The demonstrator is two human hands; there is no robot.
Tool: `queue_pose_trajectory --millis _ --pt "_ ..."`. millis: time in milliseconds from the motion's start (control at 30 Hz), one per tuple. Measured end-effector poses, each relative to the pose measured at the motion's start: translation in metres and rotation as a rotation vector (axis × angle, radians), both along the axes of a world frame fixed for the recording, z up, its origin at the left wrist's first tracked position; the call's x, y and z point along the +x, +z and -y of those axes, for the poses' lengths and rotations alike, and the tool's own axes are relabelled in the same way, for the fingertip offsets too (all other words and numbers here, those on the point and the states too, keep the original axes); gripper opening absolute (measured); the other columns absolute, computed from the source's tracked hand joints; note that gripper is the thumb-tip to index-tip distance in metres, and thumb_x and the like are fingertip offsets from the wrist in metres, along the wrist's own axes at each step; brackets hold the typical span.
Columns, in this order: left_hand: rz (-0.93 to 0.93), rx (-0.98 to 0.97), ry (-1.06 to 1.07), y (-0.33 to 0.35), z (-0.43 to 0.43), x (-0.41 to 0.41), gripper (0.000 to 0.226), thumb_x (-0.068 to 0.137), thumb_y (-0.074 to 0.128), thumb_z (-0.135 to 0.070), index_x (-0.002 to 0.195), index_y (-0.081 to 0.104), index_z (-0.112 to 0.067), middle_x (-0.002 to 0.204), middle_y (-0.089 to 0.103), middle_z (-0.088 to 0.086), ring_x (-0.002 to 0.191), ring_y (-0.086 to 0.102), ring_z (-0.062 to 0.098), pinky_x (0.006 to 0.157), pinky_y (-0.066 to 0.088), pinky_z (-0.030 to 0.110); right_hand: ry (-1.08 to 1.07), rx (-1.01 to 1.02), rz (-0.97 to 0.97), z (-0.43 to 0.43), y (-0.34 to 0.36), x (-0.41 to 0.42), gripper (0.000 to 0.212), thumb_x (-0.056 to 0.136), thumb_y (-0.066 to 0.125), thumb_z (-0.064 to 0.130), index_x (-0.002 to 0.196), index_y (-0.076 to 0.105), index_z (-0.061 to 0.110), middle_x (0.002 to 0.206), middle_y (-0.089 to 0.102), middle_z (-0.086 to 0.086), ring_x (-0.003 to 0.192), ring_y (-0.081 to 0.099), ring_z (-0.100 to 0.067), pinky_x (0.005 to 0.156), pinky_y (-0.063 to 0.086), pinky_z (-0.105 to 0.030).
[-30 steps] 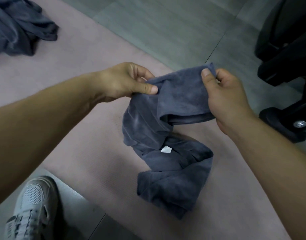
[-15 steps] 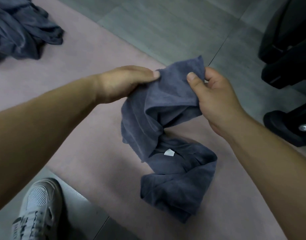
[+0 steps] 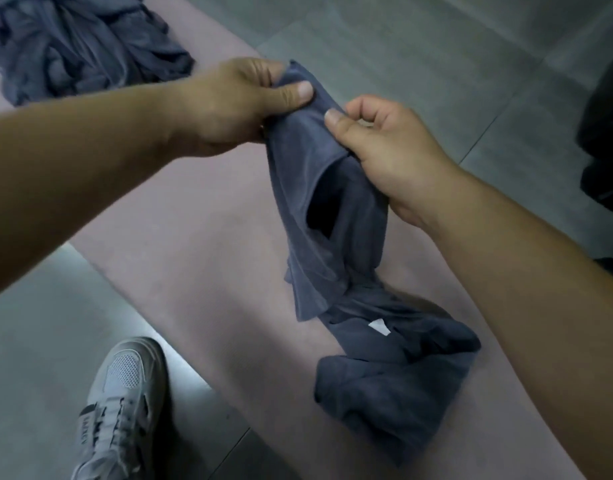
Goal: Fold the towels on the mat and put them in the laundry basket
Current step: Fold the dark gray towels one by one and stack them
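Towel (image 3: 319, 188) gripped at its top edge by both my hands.
My left hand (image 3: 229, 105) and right hand (image 3: 391, 147) pinch it; its lower end lies crumpled on the pink mat (image 3: 194, 220).

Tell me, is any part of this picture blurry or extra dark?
Head view: the left hand and its forearm look slightly smeared; the towel has a deep black shadow inside its fold; the floor beside the shoe shows a pale sheen; the dark object at the right edge is too dim to identify.
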State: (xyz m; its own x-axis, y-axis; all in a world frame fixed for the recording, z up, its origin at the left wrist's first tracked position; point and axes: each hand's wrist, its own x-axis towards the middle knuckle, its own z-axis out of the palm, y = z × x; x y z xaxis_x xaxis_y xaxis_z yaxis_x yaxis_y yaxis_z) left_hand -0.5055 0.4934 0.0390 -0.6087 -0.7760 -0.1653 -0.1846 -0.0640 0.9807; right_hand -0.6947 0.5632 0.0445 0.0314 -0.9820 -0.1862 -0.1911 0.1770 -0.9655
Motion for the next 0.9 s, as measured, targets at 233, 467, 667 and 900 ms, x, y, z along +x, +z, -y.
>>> queue_pose_trajectory --millis 233,467,667,900 --pt "-0.033 0.228 0.527 -0.036 -0.018 0.043 0.037 0.102 0.044 -0.053 0.099 0.061 -0.02 0.088 0.066 0.002 0.083 0.064 0.015 0.078 0.054 0.032 0.048 -0.068 -0.086 0.038 -0.013 0.066 0.029 0.094 0.058 0.031 0.093 0.064 0.002 0.085 0.07 -0.007 0.077 0.065 -0.015 0.074 0.056 -0.046" --pt "0.125 0.594 0.357 -0.174 -0.084 0.054 0.078 0.079 0.059 -0.078 0.13 0.06 -0.02 0.118 0.071 -0.008 0.104 0.068 0.009 0.099 0.051 0.032 -0.159 0.073 -0.252 0.066 -0.093 0.041 0.043 0.081 0.055 0.051 0.086 0.056 0.008 0.082 0.058 -0.005 0.077 0.056 -0.02 0.08 0.054 -0.056" --pt "0.644 0.293 -0.015 -0.193 -0.086 0.077 0.047 0.075 0.087 -0.025 0.11 0.061 -0.009 0.105 0.064 -0.006 0.093 0.058 0.009 0.076 0.045 0.022 -0.364 0.109 -0.352 0.064 -0.123 0.009 0.021 0.096 0.053 0.035 0.081 0.051 0.02 0.082 0.056 -0.001 0.076 0.055 -0.013 0.07 0.052 -0.032" --pt "0.027 0.663 0.453 -0.194 -0.094 0.093 0.029 0.092 0.069 -0.01 0.12 0.066 -0.005 0.112 0.073 0.014 0.101 0.069 0.028 0.091 0.057 0.047 -0.438 0.055 -0.415 0.075 -0.122 -0.015 0.031 0.096 0.053 0.029 0.068 0.044 0.023 0.068 0.043 0.01 0.062 0.04 -0.004 0.054 0.035 -0.022"
